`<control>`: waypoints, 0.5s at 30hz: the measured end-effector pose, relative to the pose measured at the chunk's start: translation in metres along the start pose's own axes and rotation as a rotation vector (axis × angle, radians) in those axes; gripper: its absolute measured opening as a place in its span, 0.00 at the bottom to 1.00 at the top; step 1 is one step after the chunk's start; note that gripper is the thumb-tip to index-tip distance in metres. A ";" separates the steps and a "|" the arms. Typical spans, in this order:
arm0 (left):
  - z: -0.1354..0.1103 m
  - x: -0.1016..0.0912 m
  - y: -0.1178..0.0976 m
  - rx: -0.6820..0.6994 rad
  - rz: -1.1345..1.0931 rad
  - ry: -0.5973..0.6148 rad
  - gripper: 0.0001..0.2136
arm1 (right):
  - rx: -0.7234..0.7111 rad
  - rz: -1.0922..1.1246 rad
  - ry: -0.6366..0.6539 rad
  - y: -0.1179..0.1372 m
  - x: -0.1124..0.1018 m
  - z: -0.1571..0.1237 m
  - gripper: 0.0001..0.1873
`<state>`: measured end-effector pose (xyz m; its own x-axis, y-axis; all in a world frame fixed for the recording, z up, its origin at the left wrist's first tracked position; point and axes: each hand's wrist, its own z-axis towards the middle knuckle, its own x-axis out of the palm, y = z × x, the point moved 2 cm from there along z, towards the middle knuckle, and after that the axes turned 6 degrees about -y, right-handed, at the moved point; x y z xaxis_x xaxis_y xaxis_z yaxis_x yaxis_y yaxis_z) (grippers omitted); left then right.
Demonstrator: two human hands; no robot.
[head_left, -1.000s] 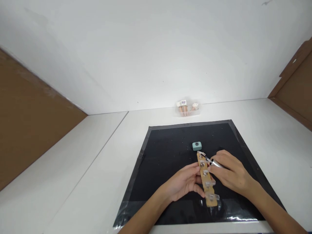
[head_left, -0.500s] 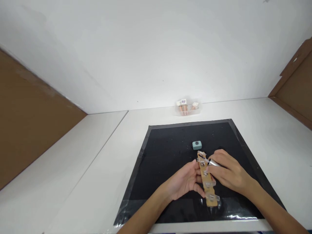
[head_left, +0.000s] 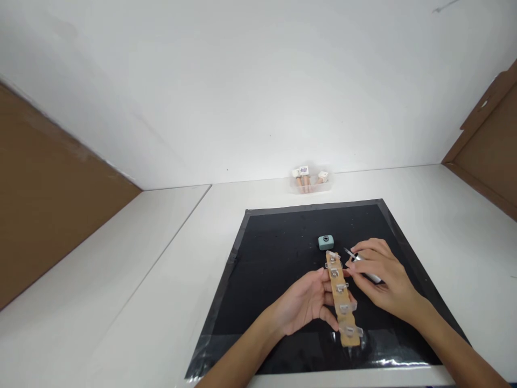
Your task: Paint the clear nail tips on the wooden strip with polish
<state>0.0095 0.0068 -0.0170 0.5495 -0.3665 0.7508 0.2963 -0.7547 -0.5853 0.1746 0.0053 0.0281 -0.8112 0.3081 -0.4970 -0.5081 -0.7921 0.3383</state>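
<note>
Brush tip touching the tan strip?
No, black mat shows between the tip of the brush, in the right hand, and the tan strip.

Left hand partly behind strip

Soft, bright light is washing the wall and greying toward its upper corners; glare is streaking the near edge of the mat; wide-angle distortion is stretching the sides.

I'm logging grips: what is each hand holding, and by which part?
Left hand: the tan strip, by its long sides around the middle. Right hand: the applicator brush, by its silver handle.
</note>
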 end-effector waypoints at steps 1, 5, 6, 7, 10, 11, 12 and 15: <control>0.000 0.000 0.000 0.002 0.000 0.003 0.22 | -0.049 -0.033 0.030 0.001 0.000 0.001 0.12; 0.001 -0.001 0.001 0.009 0.002 0.039 0.22 | -0.170 -0.106 0.106 0.004 -0.001 0.002 0.10; 0.002 -0.001 0.001 0.008 0.006 0.046 0.23 | -0.188 -0.122 0.116 0.005 -0.001 0.003 0.10; 0.002 -0.002 0.001 0.005 0.012 0.051 0.23 | -0.202 -0.137 0.124 0.005 -0.001 0.003 0.10; 0.003 -0.002 0.001 -0.008 0.018 0.059 0.23 | -0.224 -0.166 0.135 0.006 -0.001 0.003 0.11; 0.003 -0.002 0.001 -0.012 0.016 0.061 0.23 | -0.223 -0.171 0.130 0.006 -0.001 0.003 0.11; 0.003 -0.002 0.001 -0.014 0.015 0.061 0.23 | -0.217 -0.169 0.120 0.005 0.000 0.002 0.11; 0.003 -0.002 0.002 -0.011 0.028 0.041 0.22 | -0.119 -0.093 0.049 0.004 0.002 0.000 0.11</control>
<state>0.0111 0.0080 -0.0208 0.5251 -0.4089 0.7463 0.2728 -0.7498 -0.6028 0.1715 0.0026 0.0283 -0.7456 0.3593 -0.5612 -0.5403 -0.8189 0.1936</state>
